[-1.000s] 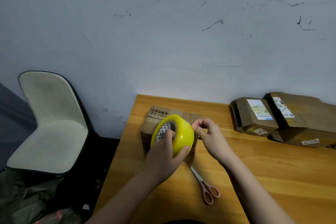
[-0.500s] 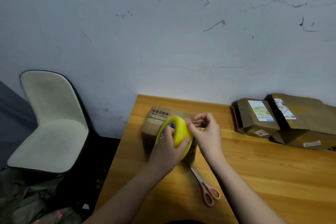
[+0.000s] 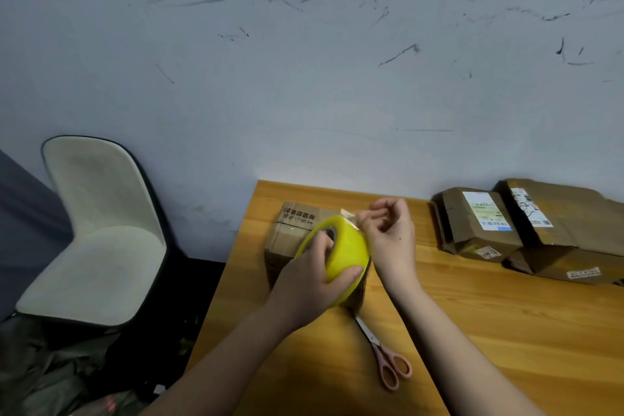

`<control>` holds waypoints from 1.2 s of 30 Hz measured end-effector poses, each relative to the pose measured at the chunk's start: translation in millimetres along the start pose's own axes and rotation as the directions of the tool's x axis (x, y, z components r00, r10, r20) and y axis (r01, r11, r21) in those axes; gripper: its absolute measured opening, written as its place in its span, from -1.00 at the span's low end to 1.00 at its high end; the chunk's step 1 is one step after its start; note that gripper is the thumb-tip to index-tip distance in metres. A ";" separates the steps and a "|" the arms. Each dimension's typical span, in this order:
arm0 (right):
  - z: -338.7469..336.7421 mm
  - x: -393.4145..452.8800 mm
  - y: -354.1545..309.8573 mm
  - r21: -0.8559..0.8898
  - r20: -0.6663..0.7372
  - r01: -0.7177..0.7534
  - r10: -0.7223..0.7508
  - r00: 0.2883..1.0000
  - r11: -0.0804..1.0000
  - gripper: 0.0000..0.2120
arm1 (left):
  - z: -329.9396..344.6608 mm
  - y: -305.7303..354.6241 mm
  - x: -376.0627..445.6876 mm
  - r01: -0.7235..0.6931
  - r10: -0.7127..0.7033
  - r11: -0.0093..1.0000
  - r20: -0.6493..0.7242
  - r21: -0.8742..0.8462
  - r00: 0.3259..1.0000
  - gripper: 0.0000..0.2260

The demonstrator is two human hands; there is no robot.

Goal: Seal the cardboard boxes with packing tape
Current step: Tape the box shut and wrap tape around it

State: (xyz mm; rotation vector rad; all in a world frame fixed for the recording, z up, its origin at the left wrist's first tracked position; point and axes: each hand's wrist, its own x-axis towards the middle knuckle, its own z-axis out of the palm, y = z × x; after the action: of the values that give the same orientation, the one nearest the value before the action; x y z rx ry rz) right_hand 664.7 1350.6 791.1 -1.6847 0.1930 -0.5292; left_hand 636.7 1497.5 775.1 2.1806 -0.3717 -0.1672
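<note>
Tape end now lifted: where half a second back the right hand was bent over the top of the fat yellow roll of packing tape, picking at its surface, it now sits just right of the roll with thumb and fingertips pinching a short clear tab of tape that stands off the roll's top edge. Roll itself has turned a little, its dark core hole showing more than before. Judgement: the free end is found and started, so the pull-out across the box can begin; no tape is on the box yet. Left hand grips the roll from the near side, thumb curled over the yellow face, fingers reaching round the rim toward the core. Roll is held on edge, directly in front of and partly hiding the small brown cardboard box with black print on its top flap; whether roll touches box cannot be told. Box sits on the wooden table near its left edge, flaps down with the seam visible. Pink-handled scissors lie on the table nearer than the roll, apart from it. Further brown boxes with white labels stand well right of the roll.
</note>
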 end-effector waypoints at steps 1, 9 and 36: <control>0.2 1.1 -7.1 0.061 -0.025 0.034 -0.033 0.999 0.998 -0.70 | -1.7 2.8 3.4 0.083 -0.081 0.984 0.015 -0.158 0.997 -0.67; 2.9 -1.8 -66.3 0.199 0.033 0.288 -0.301 0.953 0.937 -0.68 | -18.1 22.4 26.1 0.442 -0.330 0.603 0.297 -0.664 0.896 -0.66; 30.8 78.6 -11.0 0.224 0.246 -0.274 0.218 0.945 0.935 -0.67 | -14.9 -26.1 2.8 0.707 -0.494 0.429 0.510 -0.561 0.704 -0.45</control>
State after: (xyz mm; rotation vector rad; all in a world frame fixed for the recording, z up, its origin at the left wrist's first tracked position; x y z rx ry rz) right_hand 745.7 1347.4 817.1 -1.4272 0.1667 -0.1686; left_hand 648.5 1522.5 762.9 1.3581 0.3559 -0.8880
